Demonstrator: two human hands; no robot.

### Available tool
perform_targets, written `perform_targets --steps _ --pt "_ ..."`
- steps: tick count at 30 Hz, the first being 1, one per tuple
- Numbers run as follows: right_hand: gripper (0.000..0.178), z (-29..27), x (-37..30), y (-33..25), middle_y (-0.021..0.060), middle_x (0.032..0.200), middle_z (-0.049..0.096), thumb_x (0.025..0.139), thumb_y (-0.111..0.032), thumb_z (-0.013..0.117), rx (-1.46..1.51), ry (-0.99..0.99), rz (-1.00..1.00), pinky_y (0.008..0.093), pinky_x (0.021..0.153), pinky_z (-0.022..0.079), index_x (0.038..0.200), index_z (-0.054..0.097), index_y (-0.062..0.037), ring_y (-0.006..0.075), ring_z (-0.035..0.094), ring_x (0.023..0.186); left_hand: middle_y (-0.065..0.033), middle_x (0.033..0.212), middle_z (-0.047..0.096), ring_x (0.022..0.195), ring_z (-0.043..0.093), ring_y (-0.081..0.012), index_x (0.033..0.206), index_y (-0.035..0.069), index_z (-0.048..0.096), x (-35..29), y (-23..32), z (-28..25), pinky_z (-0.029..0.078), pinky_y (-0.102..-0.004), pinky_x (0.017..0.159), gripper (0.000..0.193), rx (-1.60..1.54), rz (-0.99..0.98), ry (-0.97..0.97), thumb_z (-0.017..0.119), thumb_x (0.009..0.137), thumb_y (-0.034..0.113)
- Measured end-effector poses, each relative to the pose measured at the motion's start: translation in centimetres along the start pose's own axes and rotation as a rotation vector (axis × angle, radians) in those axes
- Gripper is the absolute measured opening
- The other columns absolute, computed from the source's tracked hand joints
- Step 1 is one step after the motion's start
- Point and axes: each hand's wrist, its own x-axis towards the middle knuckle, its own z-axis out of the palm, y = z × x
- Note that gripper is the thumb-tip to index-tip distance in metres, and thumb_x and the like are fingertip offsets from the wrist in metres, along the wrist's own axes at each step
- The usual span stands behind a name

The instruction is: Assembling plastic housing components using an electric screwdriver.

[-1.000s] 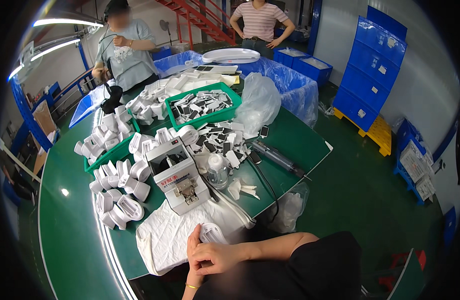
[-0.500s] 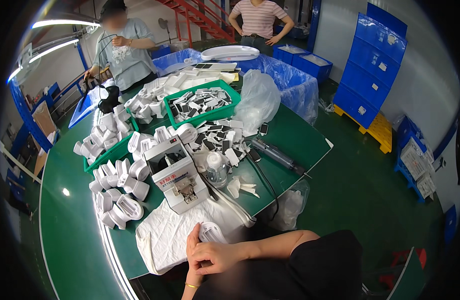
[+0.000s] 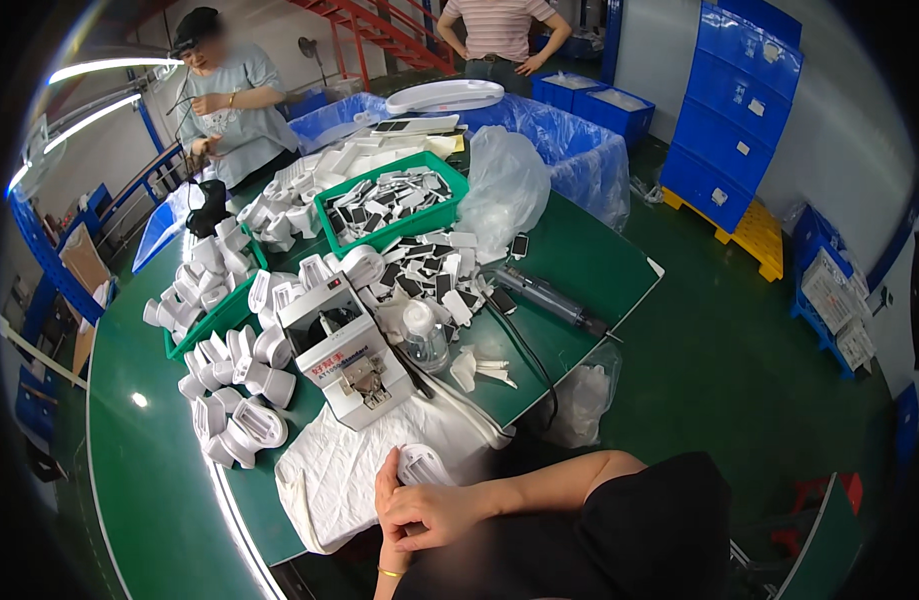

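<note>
At the near edge of the table my left hand [image 3: 387, 490] and my right hand [image 3: 441, 512] are together, overlapping. A white plastic housing [image 3: 420, 464] with an oval open face is held between them, over the white cloth [image 3: 329, 475]. My left hand, with a gold bracelet at its wrist, has a finger along the housing's side. My right hand has its fingers curled in front and covers the housing's lower part and some of the left hand. Just beyond the cloth stands a white benchtop machine [image 3: 347, 360] with a metal mechanism on its front.
White housings [image 3: 241, 365] lie left of the machine, some in a green tray [image 3: 214, 325]. Another green tray [image 3: 391, 228] holds small black-and-white parts. A clear bottle [image 3: 422, 340], an electric screwdriver [image 3: 549, 300] and cables lie to the right. Two people [image 3: 234, 100] [image 3: 494, 35] stand beyond the table.
My hands and the housing keep almost the same pose. The view has shifted slightly. The person at the far left has brought their hands closer together while handling a dark cord.
</note>
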Motion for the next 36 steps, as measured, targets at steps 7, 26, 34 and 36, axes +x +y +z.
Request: perform_targets --steps 7,26,34,36 --pt "0.017 0.1 0.0 0.0 0.0088 0.078 0.062 0.08 -0.016 0.071 -0.004 0.022 -0.042 0.0366 0.073 0.044 0.079 0.059 -0.0041 0.0262 0.057 0.076 -0.0168 0.129 0.056 0.118 0.054 -0.0324 0.142 0.003 0.044 -0.4 -1.0 0.1 0.042 -0.0393 0.102 0.059 0.0 -0.006 -0.007 0.059 0.088 0.018" --pt "0.012 -0.5 0.0 -0.2 0.0081 0.082 0.062 0.081 -0.013 0.07 -0.027 0.009 -0.082 0.0349 0.072 0.045 0.084 0.061 -0.0047 0.0249 0.057 0.078 -0.0191 0.128 0.056 0.118 0.054 -0.0353 0.14 -0.001 0.045 -0.4 -0.3 0.1 0.043 -0.041 0.099 0.061 0.007 0.007 0.011 0.063 0.085 0.02" --pt "0.009 -15.0 1.3 -3.9 0.0072 0.079 0.066 0.079 -0.009 0.073 -0.7 0.709 0.144 0.032 0.067 0.05 0.082 0.065 -0.0053 0.0225 0.064 0.072 -0.0194 0.128 0.055 0.117 0.056 -0.0316 0.14 -0.003 0.041 -0.1 -0.3 0.5 0.045 -0.038 0.099 0.108 0.157 0.097 0.02 0.094 0.053 0.033" --pt "0.013 -19.4 0.6 -0.3 0.0079 0.078 0.066 0.082 -0.016 0.071 -0.901 0.851 0.335 0.034 0.065 0.05 0.084 0.066 -0.0043 0.0243 0.064 0.07 -0.0191 0.128 0.055 0.117 0.056 -0.0315 0.139 -0.004 0.041 -0.3 -0.5 0.5 0.045 -0.038 0.099 0.108 0.144 0.092 0.022 0.094 0.053 0.033"
